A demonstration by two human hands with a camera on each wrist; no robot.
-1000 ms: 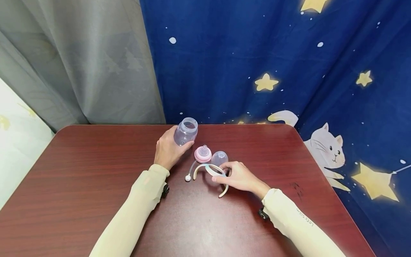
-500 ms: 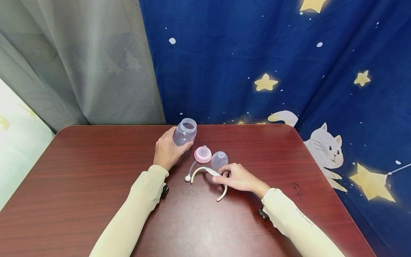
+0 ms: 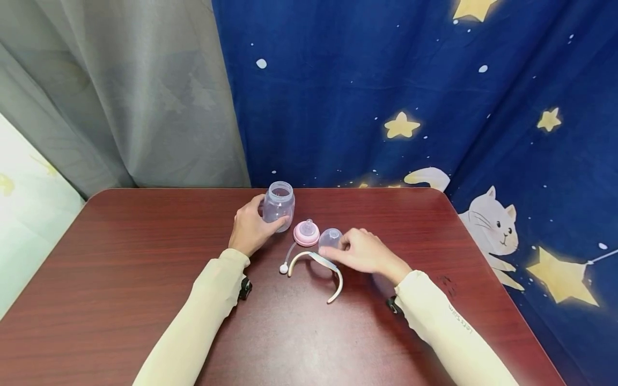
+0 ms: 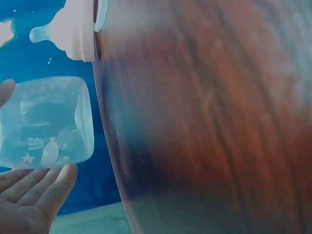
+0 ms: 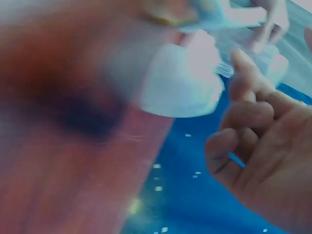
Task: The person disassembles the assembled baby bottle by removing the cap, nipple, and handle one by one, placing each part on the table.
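Observation:
My left hand (image 3: pixel 253 228) grips a clear baby bottle (image 3: pixel 279 206) without a top, thumb on one side and fingers on the other. The left wrist view shows white prints on the bottle (image 4: pixel 46 124). A pink nipple collar (image 3: pixel 306 234) stands on the table right of the bottle, its straw ending in a white weight (image 3: pixel 283 268). Below it lies the bottle's two-armed handle (image 3: pixel 322 261), cream with a pale blue-and-white middle. My right hand (image 3: pixel 364 251) hovers by the clear dome cap (image 3: pixel 330 239), partly covering it. Its fingers (image 5: pixel 243 117) are loosely bent and hold nothing.
All parts stand on a dark red-brown table (image 3: pixel 145 300). Behind its far edge hang a grey curtain (image 3: pixel 159 107) and a blue starry curtain (image 3: pixel 338 96). A dark scuff (image 3: pixel 446 286) marks the table at the right.
My right hand has let go of the handle, now lying slightly lower, and has lifted up toward the dome cap. My left hand has lowered the bottle a little and made it more upright.

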